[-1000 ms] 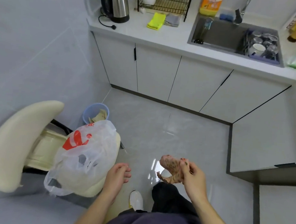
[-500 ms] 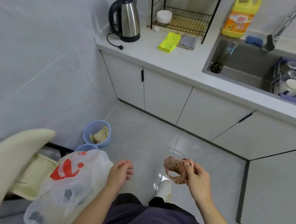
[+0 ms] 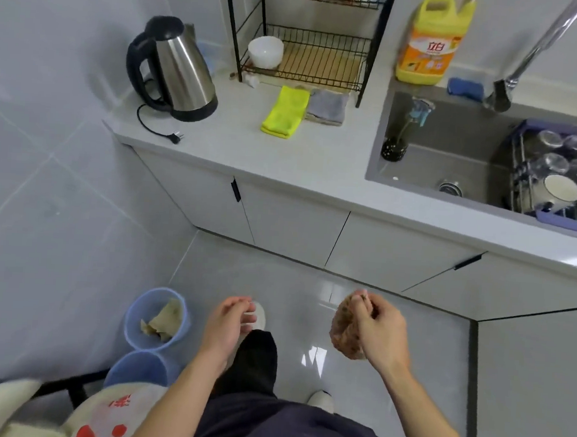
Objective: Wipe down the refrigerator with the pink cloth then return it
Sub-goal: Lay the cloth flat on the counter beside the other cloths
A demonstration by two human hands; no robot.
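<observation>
Head view: the right hand (image 3: 380,332) holds the pink cloth (image 3: 344,336), crumpled into a soft, mottled wad, fingers (image 3: 359,302) clamped round its top, above the glossy tiled floor (image 3: 276,285). The left hand (image 3: 228,322) holds nothing, fingers loosely bent. On the smooth pale surface (image 3: 317,162) stand a brushed-steel kettle (image 3: 181,73) and a folded yellow cloth (image 3: 285,111).

Counter (image 3: 284,160) runs along the back: kettle (image 3: 177,73) at its left end, rack (image 3: 311,50) to its right with a bowl (image 3: 265,51) in it, two folded cloths (image 3: 284,111) just in front of the rack. Sink (image 3: 454,140) is further right, with a bottle (image 3: 429,44) behind it and a basket (image 3: 557,218) in its right part. On the floor by the left wall are two bins (image 3: 156,318), one behind the other.
</observation>
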